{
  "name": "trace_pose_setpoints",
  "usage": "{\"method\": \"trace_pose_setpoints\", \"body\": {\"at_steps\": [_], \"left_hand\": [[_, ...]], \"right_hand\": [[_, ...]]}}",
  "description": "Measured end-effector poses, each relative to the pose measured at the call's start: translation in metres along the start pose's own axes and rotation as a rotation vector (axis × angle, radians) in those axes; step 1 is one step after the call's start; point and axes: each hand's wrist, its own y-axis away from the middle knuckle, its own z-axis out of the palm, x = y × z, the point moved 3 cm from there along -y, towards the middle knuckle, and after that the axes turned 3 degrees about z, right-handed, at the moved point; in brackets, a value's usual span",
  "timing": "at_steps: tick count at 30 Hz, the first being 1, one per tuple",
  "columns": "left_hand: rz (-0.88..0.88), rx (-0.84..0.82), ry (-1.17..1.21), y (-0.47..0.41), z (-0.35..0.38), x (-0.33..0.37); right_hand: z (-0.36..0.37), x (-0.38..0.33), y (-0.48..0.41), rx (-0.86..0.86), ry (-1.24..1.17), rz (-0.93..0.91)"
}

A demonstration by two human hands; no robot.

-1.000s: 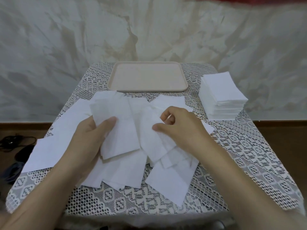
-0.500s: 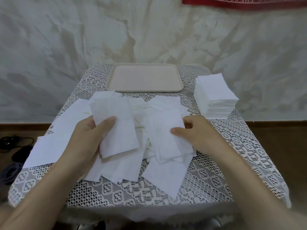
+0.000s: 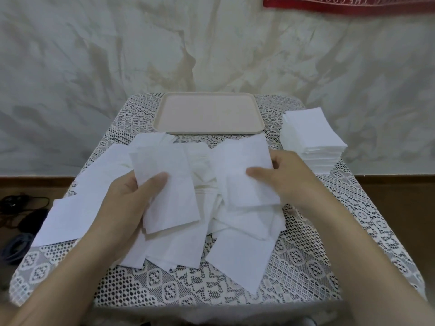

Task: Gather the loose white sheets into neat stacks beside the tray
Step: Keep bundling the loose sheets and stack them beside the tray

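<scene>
White loose sheets, gripped by left hand and right hand; one stack, one tray.

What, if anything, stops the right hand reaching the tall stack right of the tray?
Probably nothing, so yes: the right hand, pinching a sheet, sits beside the stack with only lace cloth between.

A lace-covered counter stands against a mottled pale wall. A red banner hangs above-right of it; dark cables lie left.
</scene>
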Motion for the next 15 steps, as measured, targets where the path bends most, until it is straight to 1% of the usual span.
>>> {"method": "trace_pose_setpoints", "body": {"at_steps": [2,4,7,8,13,15], "left_hand": [[0.006,-0.005,-0.021,-0.001,-0.001,-0.001],[0.004,-0.006,-0.030,-0.003,-0.002,-0.003],[0.001,-0.014,-0.031,-0.004,-0.003,-0.005],[0.001,-0.014,-0.028,-0.005,-0.003,-0.005],[0.000,-0.014,-0.019,-0.004,-0.002,-0.006],[-0.002,-0.015,-0.018,-0.004,-0.002,-0.005]], "right_hand": [[-0.006,-0.007,-0.012,0.115,0.045,-0.067],[-0.003,-0.006,-0.021,0.157,0.186,-0.052],[0.013,0.000,-0.024,0.064,0.387,0.093],[0.016,0.003,-0.025,0.052,0.411,0.109],[0.017,0.005,-0.023,0.173,0.463,0.069],[0.019,0.004,-0.021,0.179,0.434,0.065]]}}
